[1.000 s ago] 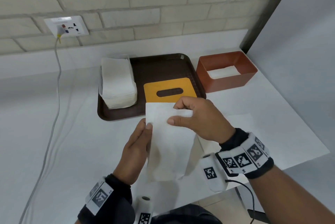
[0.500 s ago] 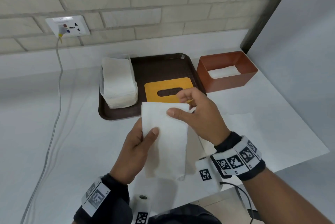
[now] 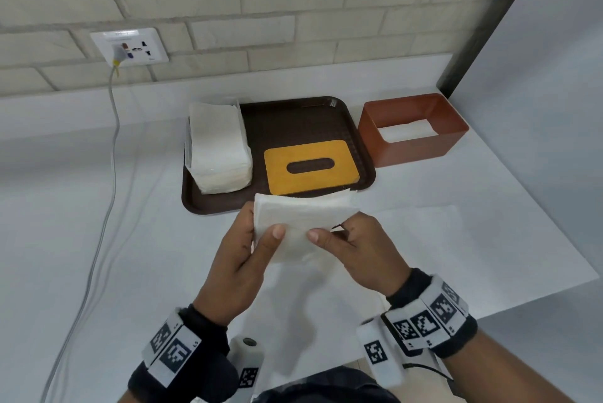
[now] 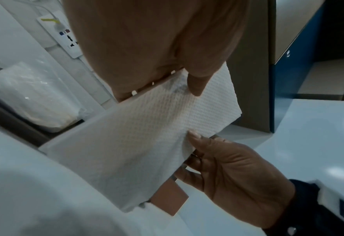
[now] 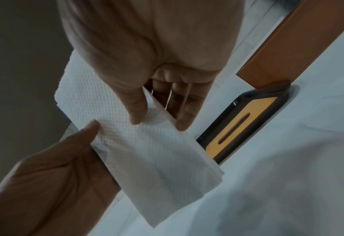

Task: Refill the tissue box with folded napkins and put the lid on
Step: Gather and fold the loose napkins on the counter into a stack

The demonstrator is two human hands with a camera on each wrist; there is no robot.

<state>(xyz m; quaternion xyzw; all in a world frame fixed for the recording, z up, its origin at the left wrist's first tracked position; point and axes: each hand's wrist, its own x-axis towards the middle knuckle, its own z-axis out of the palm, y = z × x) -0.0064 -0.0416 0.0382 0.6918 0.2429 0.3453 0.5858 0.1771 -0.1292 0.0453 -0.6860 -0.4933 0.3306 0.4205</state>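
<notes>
A white folded napkin (image 3: 298, 223) (image 4: 139, 138) (image 5: 146, 143) hangs between both hands above the table, just in front of the tray. My left hand (image 3: 248, 249) pinches its left side with the thumb on top. My right hand (image 3: 346, 243) pinches its right side. The stack of napkins (image 3: 218, 148) sits on the left of the brown tray (image 3: 293, 115). The yellow lid (image 3: 310, 166) with its oval slot lies flat on the tray's right part. The orange-brown tissue box (image 3: 414, 132) stands open right of the tray, with white napkins at its bottom.
A wall socket (image 3: 130, 47) with a grey cable (image 3: 107, 174) running down over the table is at the left. A brick wall backs the white table (image 3: 98, 239). A grey partition (image 3: 538, 76) borders the right side. The table's front edge is near my wrists.
The napkin has been folded from a long hanging strip into a shorter, wider piece. Both hands dropped lower and now pinch it side by side.
</notes>
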